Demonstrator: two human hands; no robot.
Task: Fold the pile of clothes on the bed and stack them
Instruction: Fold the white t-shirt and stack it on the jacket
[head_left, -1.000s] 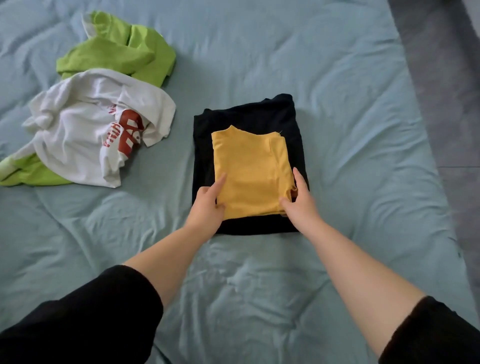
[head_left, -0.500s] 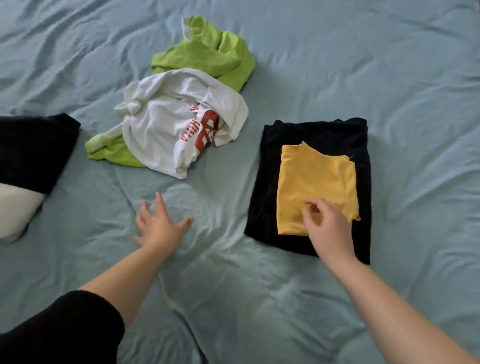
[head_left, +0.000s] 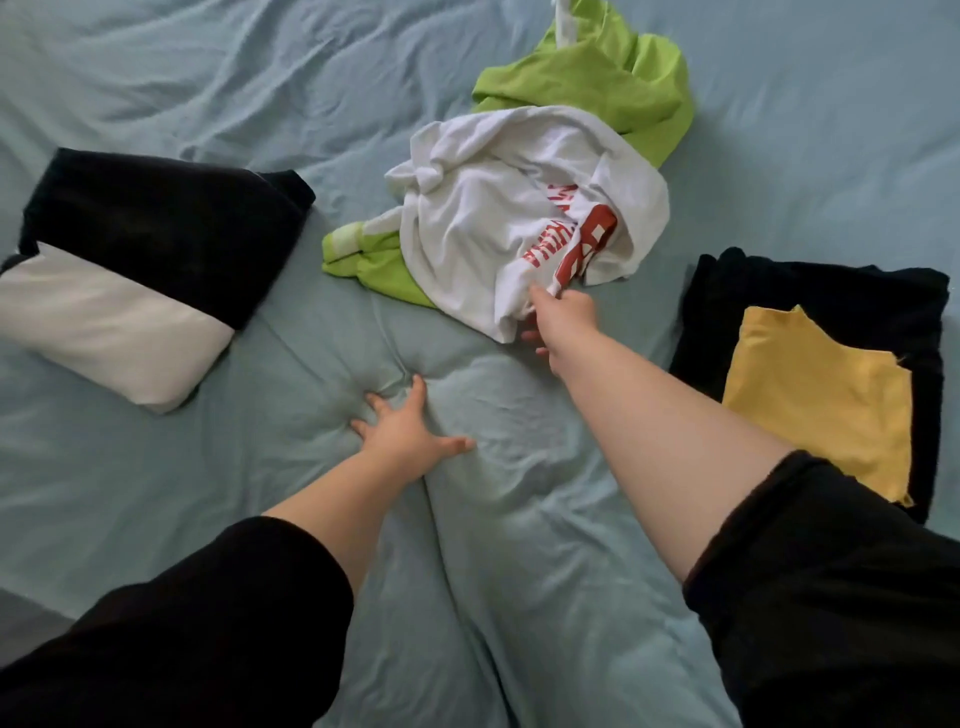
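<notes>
A crumpled white shirt with red print (head_left: 498, 208) lies at the middle of the bed, on top of a lime green garment (head_left: 597, 67). My right hand (head_left: 561, 322) pinches the white shirt's near edge. My left hand (head_left: 405, 431) presses flat on the sheet with fingers spread, holding nothing. To the right sits a stack: a folded yellow garment (head_left: 815, 400) on a folded black one (head_left: 810, 291).
The light blue bedsheet (head_left: 156, 467) is wrinkled all over. At the left lie a folded black garment (head_left: 166, 223) and a folded white one (head_left: 104, 322) side by side. A strip of grey floor (head_left: 21, 623) shows at the lower left.
My right hand left the yellow garment and went left to grip the white shirt's edge. My left hand has come down flat on the sheet. The view swung left, showing the black and white folded items.
</notes>
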